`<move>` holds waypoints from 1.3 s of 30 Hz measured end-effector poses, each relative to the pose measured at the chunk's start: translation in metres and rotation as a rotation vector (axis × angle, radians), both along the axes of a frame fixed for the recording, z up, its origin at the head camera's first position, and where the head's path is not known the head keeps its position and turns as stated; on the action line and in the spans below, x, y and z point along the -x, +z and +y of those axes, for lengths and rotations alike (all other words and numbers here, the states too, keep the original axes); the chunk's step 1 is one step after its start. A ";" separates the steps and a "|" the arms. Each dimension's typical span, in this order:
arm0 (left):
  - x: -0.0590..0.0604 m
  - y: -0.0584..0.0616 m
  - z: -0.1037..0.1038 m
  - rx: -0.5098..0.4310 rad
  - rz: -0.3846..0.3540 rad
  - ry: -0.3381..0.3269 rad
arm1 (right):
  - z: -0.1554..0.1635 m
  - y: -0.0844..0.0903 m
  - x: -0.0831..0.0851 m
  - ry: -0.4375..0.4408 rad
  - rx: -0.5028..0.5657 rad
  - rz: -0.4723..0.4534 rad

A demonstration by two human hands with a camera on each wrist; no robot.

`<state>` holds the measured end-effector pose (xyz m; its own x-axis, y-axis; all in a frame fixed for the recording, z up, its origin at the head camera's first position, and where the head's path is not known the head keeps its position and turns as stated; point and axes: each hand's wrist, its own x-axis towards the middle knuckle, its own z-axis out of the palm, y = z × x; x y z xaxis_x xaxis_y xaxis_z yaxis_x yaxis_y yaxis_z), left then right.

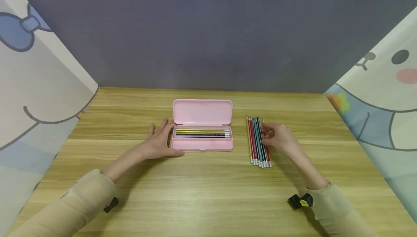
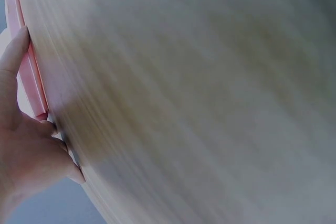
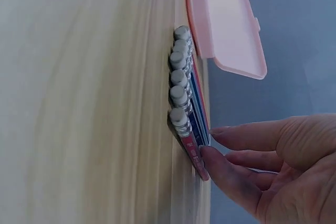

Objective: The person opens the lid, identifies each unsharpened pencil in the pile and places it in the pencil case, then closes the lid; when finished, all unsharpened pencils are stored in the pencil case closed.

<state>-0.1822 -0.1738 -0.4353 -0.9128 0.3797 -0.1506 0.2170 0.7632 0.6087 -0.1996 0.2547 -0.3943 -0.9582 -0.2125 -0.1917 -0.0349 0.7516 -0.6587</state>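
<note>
An open pink pencil case (image 1: 202, 145) lies mid-table with its lid (image 1: 202, 112) (image 3: 231, 24) folded back. Several pencils (image 1: 202, 132) lie inside it. My left hand (image 1: 164, 139) (image 2: 26, 150) rests against the case's left end (image 2: 31, 82), fingers up the side and thumb along the front edge. To the right of the case, a row of several coloured pencils (image 1: 258, 143) (image 3: 181, 82) lies on the wooden table (image 1: 208, 193), eraser ends towards me. My right hand (image 1: 265, 135) (image 3: 212, 142) touches the row's right side with thumb and fingertips, at the outermost red pencil.
A grey backdrop (image 1: 208, 30) closes off the far table edge. Cartoon-print panels stand along the left (image 1: 39, 96) and right (image 1: 384, 96) sides. Small black wrist mounts (image 1: 299, 200) sit on both sleeves. Bare wood lies in front of the case and pencils.
</note>
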 end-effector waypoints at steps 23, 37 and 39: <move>0.000 0.000 0.001 0.010 0.000 0.008 | -0.001 -0.003 0.006 0.026 -0.153 0.001; -0.001 0.001 0.002 0.012 0.001 0.009 | -0.001 -0.004 0.008 0.038 -0.176 0.005; -0.001 0.002 0.002 0.011 0.001 0.008 | 0.000 -0.005 0.009 0.039 -0.179 0.001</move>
